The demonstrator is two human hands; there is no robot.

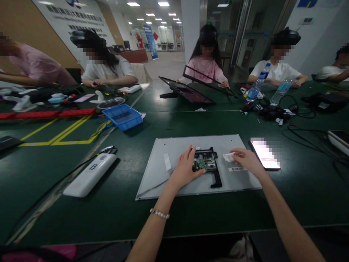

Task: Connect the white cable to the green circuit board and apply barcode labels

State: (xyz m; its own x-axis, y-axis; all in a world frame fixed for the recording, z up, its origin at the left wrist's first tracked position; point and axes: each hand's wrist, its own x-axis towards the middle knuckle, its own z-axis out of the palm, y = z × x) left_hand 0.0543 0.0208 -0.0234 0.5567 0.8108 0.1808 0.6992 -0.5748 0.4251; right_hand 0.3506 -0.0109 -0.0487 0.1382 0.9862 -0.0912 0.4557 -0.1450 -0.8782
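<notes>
A flat grey-white display panel lies on the table in front of me, apparently back side up. On it sits a black plastic bracket framing a green circuit board. My left hand, fingers extended, rests over the left side of the board and bracket. To the right, my right hand is closed, thumb and fingers pinched at the edge of a small white label. Just below that is a barcode strip, and a white strip lies left of my left hand.
A phone lies right of the panel, and a white power bank with a cable lies left. Further off are a blue basket, water bottles and tangled cables. Across the table a person handles a black frame.
</notes>
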